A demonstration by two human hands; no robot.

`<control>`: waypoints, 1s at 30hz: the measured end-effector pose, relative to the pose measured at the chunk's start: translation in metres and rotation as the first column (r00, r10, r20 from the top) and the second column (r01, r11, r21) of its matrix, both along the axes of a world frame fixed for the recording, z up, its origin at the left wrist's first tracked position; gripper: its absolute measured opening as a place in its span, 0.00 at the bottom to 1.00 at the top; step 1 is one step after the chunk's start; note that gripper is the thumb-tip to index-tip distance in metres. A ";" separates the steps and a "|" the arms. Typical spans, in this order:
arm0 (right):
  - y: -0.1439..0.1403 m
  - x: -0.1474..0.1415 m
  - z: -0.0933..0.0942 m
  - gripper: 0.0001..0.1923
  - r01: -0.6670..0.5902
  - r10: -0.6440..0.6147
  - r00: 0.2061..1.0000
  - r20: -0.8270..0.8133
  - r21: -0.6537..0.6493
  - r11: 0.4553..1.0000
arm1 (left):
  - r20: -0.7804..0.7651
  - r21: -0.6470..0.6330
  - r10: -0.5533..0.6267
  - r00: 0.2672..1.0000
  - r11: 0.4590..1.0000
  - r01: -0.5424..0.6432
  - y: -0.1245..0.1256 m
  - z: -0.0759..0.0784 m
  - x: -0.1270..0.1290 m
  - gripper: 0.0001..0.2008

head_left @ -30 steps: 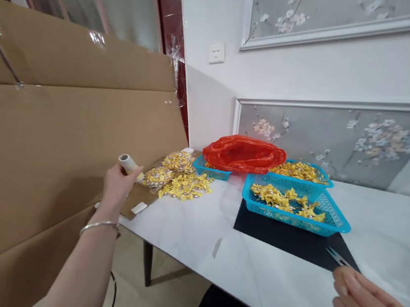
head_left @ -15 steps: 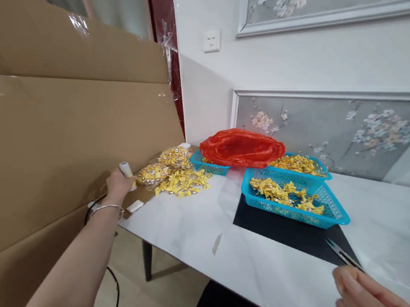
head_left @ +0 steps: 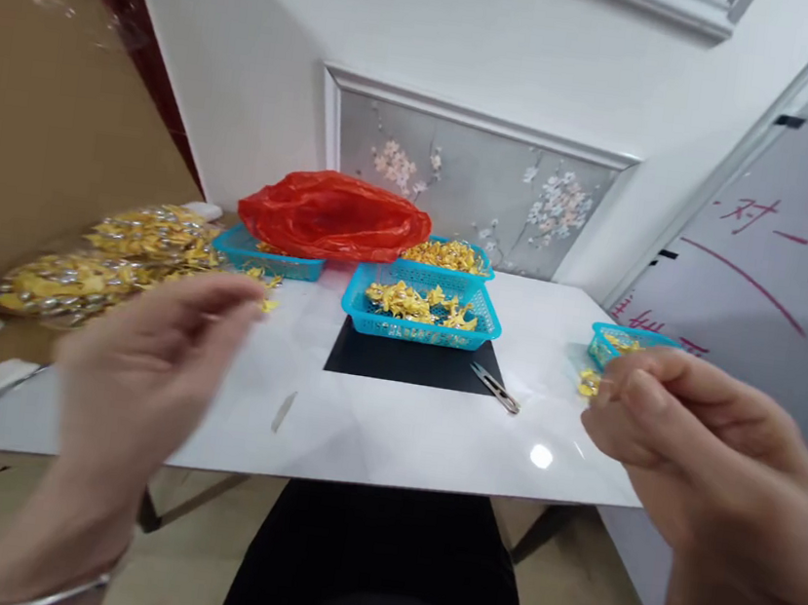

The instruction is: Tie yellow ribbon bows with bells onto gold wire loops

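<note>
Both hands raised: left hand (head_left: 136,378) blurred, right hand (head_left: 709,458) loosely curled.

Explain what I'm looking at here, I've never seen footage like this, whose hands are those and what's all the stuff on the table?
This picture comes from a camera worn on a person's head, looking forward and down, so the two hands belong to the wearer. No machine is involved. The left hand is blurred, raised in front of the white table, and appears to hold nothing. The right hand has its fingers pinched together; whether something small sits between them is too hard to tell. On the table lie a black mat with a blue basket of yellow folded pieces on it, small snips, a red plastic bag over another basket, and at the left clear bags of yellow pieces beside cardboard.
</note>
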State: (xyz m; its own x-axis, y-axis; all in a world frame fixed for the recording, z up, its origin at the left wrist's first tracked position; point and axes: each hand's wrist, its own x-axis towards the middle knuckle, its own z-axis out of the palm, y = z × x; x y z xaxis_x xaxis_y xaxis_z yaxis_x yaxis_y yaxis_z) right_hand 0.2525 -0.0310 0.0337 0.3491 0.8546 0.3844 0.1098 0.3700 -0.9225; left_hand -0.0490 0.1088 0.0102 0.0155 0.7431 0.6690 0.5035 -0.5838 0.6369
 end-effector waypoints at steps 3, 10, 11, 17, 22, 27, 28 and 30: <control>-0.020 0.009 0.001 0.08 0.178 -0.178 0.984 0.001 0.051 0.983 | -0.123 -0.134 -0.288 0.950 0.953 0.272 -0.019 -0.016 0.055 0.07; -0.027 0.039 0.005 0.06 0.133 -0.130 0.990 -0.051 0.063 0.989 | -0.270 -0.589 -0.768 0.580 0.608 0.532 -0.052 -0.065 0.109 0.08; -0.026 0.043 0.006 0.05 0.135 -0.130 0.989 -0.063 0.074 0.988 | -0.275 -0.651 -0.811 0.517 0.553 0.520 -0.056 -0.078 0.108 0.08; -0.031 0.061 -0.004 0.05 0.188 -0.181 0.980 -0.085 0.077 0.979 | -0.366 -0.819 -0.802 0.471 0.518 0.246 -0.056 -0.178 0.110 0.11; -0.037 0.059 -0.024 0.09 0.102 -0.109 0.987 -0.121 -0.061 0.993 | -0.326 -0.875 -0.836 0.441 0.443 0.194 -0.048 -0.221 0.118 0.12; -0.038 0.049 -0.041 0.10 0.050 -0.070 0.988 -0.134 -0.145 0.988 | -0.286 -0.906 -0.838 0.466 0.395 0.154 -0.052 -0.236 0.128 0.14; -0.038 0.047 -0.044 0.10 0.040 -0.063 0.988 -0.140 -0.161 0.986 | -0.279 -0.908 -0.834 0.476 0.390 0.151 -0.054 -0.238 0.130 0.14; -0.041 0.043 -0.049 0.11 0.031 -0.058 0.986 -0.157 -0.170 0.985 | -0.260 -0.911 -0.824 0.503 0.382 0.156 -0.055 -0.237 0.131 0.14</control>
State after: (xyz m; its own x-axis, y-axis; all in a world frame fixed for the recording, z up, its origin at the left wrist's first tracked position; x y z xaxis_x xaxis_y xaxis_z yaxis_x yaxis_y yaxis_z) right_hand 0.2959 -0.0721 -0.0152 0.4334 0.8843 0.1737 -0.0317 0.2075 -0.9777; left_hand 0.0821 0.0533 -0.2271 0.6927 0.5505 -0.4660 0.7033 -0.3726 0.6054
